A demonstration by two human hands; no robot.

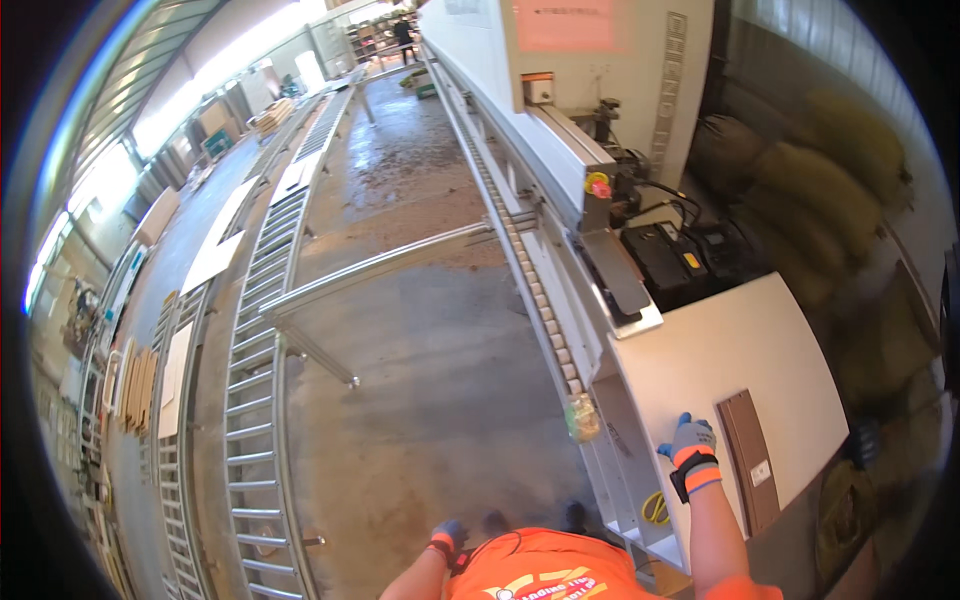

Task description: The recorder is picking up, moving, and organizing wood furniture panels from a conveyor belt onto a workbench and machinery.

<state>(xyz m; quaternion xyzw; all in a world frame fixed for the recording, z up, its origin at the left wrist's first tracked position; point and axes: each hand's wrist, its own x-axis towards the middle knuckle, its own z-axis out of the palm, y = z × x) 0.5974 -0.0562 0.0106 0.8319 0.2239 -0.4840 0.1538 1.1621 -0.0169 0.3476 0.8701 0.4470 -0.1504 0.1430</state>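
On a white panel (735, 325) lies my right hand (690, 436), in a grey-blue glove, with thumb and forefinger apart and nothing held. Just right of it rests a narrow brown board (742, 435) with a small white label near its lower end. A gap separates the glove from the board. My left hand (450, 533), gloved too, hangs low by my side; its fingers are too small and turned to make out, and no held thing shows.
A white machine (610, 85) with a red knob stands beyond the panel, its long roller rail (530, 280) running away from me. A metal crossbar (385, 262) joins it to a roller conveyor (258, 400). Full sacks (820, 195) are piled at right. One person (403, 38) stands far off.
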